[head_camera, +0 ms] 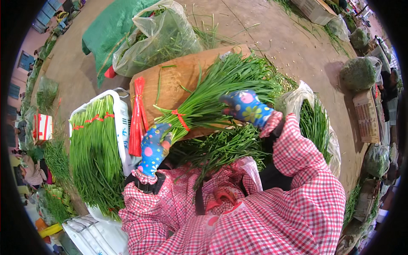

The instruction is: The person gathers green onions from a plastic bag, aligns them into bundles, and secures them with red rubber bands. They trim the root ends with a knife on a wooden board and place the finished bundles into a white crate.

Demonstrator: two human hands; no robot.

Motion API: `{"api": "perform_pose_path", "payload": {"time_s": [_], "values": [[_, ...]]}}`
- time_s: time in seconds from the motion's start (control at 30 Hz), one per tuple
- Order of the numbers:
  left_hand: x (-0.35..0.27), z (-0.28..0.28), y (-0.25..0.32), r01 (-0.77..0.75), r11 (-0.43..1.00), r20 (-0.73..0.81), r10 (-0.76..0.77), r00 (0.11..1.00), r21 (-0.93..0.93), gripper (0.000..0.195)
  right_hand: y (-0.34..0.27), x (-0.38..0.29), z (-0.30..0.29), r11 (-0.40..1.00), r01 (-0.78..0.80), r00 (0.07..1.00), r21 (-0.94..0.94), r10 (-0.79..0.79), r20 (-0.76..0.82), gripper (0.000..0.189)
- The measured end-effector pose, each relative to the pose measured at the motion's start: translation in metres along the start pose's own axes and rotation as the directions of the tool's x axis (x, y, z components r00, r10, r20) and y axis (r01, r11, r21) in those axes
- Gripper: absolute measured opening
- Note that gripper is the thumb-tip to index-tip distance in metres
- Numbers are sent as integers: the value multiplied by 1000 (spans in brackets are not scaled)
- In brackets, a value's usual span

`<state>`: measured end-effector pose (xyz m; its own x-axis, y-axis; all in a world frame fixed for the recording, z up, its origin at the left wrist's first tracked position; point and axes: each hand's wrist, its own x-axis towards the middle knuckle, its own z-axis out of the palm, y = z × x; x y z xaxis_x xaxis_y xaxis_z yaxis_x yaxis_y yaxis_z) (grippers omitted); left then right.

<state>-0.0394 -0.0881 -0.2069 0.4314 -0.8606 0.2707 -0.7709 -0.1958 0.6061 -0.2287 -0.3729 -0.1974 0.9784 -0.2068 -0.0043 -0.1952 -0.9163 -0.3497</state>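
A bunch of long green leafy stalks, like Chinese chives (210,95), lies across a wooden board (172,79), bound near its stem ends by a red tie (180,120). My left hand (154,148), in a blue patterned glove, grips the stem ends just below the tie. My right hand (247,106), gloved alike and partly blurred, rests at the leafy part with fingers spread; whether it holds any leaves I cannot tell. A bundle of red tie strips (138,114) lies on the board's left side. Loose stalks (223,146) lie heaped over my lap.
At left, a white plastic crate (119,127) holds tied bunches. A clear bag of greens (159,41) and green cloth (105,32) stand beyond the board. Another open bag of greens (333,149) is at right. Farther off are bagged greens (358,73), crates and people.
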Motion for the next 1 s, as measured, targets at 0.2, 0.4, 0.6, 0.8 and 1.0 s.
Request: {"api": "perform_pose_path", "payload": {"time_s": [0.2,0.4,0.6,0.8,1.0], "values": [[-23,1,0,65,998,32,-66,997,13,30,-2,-12,26,957,48,992,287,-11,-127,8],[-30,-5,-21,108,989,-1,-109,994,-104,31,-25,-68,-9,324,-65,968,944,-207,138,26],[-27,3,-33,76,996,-14,-77,997,-52,30,-11,-53,-26,796,-119,992,593,123,34,28],[-26,-2,-26,77,997,-28,-78,997,-27,30,29,3,13,994,-5,999,-113,-1,-51,15],[-26,-6,-24,130,990,-29,-132,991,-49,30,40,-11,13,813,-71,950,578,233,-210,8]]}}
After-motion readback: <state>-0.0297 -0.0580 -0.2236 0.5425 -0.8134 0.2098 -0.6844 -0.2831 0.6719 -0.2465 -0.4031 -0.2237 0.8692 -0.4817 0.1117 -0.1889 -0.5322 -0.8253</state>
